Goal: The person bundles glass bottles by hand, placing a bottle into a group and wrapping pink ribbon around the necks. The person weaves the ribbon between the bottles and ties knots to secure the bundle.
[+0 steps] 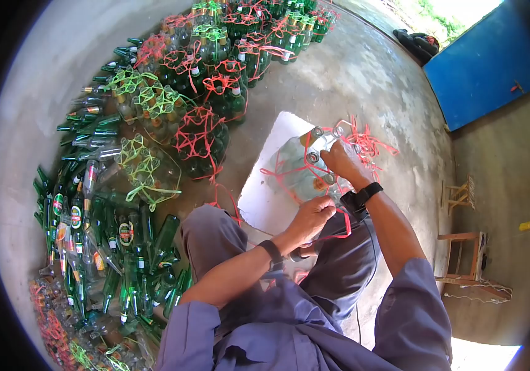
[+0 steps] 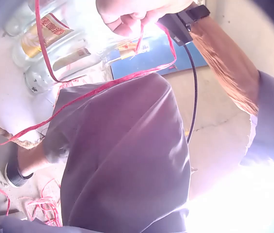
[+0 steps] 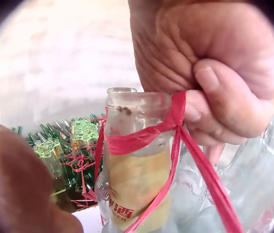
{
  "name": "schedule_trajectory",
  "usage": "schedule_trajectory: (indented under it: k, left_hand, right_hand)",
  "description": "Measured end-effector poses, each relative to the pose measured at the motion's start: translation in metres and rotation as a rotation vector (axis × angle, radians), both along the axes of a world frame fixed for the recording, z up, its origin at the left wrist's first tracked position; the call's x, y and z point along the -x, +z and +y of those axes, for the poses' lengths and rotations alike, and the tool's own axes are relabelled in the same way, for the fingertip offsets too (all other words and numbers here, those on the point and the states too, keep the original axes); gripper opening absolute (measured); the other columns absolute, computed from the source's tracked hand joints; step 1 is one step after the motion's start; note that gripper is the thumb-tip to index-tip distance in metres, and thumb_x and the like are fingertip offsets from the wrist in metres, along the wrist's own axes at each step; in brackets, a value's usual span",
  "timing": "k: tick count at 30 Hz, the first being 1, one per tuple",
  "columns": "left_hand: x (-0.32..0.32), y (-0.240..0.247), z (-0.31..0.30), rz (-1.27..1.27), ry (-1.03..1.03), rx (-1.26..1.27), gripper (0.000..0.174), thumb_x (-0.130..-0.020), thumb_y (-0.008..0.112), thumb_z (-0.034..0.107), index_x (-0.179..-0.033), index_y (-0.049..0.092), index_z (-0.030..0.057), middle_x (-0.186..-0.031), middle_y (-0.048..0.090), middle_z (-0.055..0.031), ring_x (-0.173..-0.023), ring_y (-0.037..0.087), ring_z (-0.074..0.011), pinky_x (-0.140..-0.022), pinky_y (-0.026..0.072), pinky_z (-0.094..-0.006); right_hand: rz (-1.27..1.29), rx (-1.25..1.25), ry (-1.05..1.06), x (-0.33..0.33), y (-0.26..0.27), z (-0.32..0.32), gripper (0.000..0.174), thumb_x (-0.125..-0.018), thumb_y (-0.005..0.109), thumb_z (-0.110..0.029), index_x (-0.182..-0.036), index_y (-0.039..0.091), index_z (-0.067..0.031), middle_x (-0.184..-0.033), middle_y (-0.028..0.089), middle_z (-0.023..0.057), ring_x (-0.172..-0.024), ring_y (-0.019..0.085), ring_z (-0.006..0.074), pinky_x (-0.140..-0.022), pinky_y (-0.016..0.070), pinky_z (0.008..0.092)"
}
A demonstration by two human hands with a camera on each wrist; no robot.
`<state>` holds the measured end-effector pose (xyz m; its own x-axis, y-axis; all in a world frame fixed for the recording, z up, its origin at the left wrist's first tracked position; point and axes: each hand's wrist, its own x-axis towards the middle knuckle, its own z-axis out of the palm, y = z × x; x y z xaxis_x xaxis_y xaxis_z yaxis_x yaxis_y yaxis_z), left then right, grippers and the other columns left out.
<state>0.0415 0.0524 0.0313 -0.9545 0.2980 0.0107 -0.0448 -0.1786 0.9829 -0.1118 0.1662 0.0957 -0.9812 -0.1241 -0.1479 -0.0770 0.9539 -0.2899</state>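
Several clear glass bottles (image 1: 289, 164) stand grouped, with red plastic strap (image 1: 275, 173) running round and between their necks. My right hand (image 1: 345, 164) is over the bottle tops. In the right wrist view its thumb and finger pinch the red strap (image 3: 178, 109) beside the mouth of a bottle with a gold neck label (image 3: 142, 179). The strap is wrapped round that neck. Closer to my body, my left hand (image 1: 308, 222) has its fingers curled round a length of red strap, which loops out beyond the fingers. In the left wrist view the strap (image 2: 93, 90) trails across above my knee.
A white foam board (image 1: 258, 191) lies under the bottles. Loose red strap (image 1: 367, 145) is heaped beyond them. Strapped bundles of green bottles (image 1: 200, 145) stand left, near a pile of loose bottles (image 1: 122, 247). A wooden stool (image 1: 463, 256) is at right, below a blue door (image 1: 487, 68).
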Motion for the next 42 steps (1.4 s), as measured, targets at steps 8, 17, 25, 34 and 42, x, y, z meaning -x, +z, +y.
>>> schedule_trajectory:
  k: [8, 17, 25, 34, 42]
  left_hand:
    - [-0.007, 0.001, -0.003, 0.158, 0.025, 0.176, 0.011, -0.096, 0.062, 0.008, -0.093, 0.06, -0.0016, -0.085, 0.059, -0.0098, -0.08, 0.057, -0.0207, -0.075, 0.0466, -0.0368]
    - [-0.018, 0.008, -0.001, 0.442, 0.078, 0.261, 0.005, -0.086, 0.067, 0.004, -0.087, 0.062, 0.0014, -0.082, 0.063, -0.0145, -0.083, 0.06, -0.037, -0.074, 0.0482, -0.046]
    - [-0.031, 0.02, -0.007, 0.768, 0.034, 0.498, 0.014, -0.08, 0.07, 0.005, -0.094, 0.068, 0.0075, -0.089, 0.065, -0.0081, -0.09, 0.065, -0.0303, -0.073, 0.0547, -0.0416]
    - [-0.034, 0.022, -0.007, 0.989, -0.052, 0.596, 0.021, -0.077, 0.075, 0.017, -0.094, 0.069, 0.0061, -0.093, 0.07, -0.0091, -0.091, 0.069, -0.0295, -0.074, 0.0579, -0.0396]
    - [-0.025, 0.054, -0.022, 0.879, -0.165, 0.497, 0.019, -0.077, 0.076, 0.012, -0.094, 0.069, 0.005, -0.09, 0.071, -0.0102, -0.082, 0.069, -0.0328, -0.074, 0.0562, -0.041]
  right_hand:
    - [-0.056, -0.055, 0.127, -0.002, -0.005, 0.012, 0.058, -0.093, 0.065, -0.047, -0.087, 0.065, 0.0104, -0.088, 0.067, 0.033, -0.09, 0.067, 0.0475, -0.079, 0.051, 0.0546]
    - [0.448, 0.125, 0.108, -0.062, 0.046, 0.009, 0.045, -0.094, 0.066, -0.037, -0.076, 0.063, 0.0032, -0.071, 0.063, 0.0271, -0.068, 0.065, 0.0443, -0.06, 0.0494, 0.0516]
    - [0.216, 0.166, 0.064, -0.159, 0.033, 0.033, 0.029, -0.093, 0.06, -0.028, -0.084, 0.07, -0.0024, -0.074, 0.065, 0.0237, -0.069, 0.065, 0.0437, -0.063, 0.0519, 0.0519]
    - [0.121, 0.462, -0.086, -0.151, -0.01, 0.029, 0.025, -0.089, 0.061, -0.024, -0.082, 0.072, -0.0026, -0.077, 0.066, 0.0251, -0.075, 0.068, 0.0428, -0.069, 0.0538, 0.0495]
    - [0.174, 0.633, -0.203, -0.153, -0.022, 0.035, 0.024, -0.091, 0.063, -0.02, -0.082, 0.071, 0.0007, -0.068, 0.064, 0.0251, -0.066, 0.069, 0.0374, -0.061, 0.0527, 0.0431]
